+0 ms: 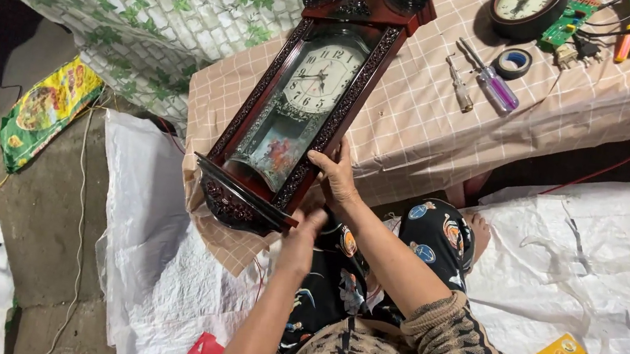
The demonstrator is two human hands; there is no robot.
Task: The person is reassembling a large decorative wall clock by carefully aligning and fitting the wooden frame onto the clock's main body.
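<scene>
The wooden wall clock [304, 101] lies face up on the low checked-cloth table [431, 127], its long axis running diagonally from the carved crown at the far end to its base, which overhangs the table's near edge toward the person. Both hands hold that near end: the right hand [337, 176] clasps the clock's right side frame, fingers curled over the carved edge, while the left hand [298, 242] grips beneath the base moulding. Beyond the clock, well apart, lie a purple-handled screwdriver [492, 82] and a tape roll [514, 63].
</scene>
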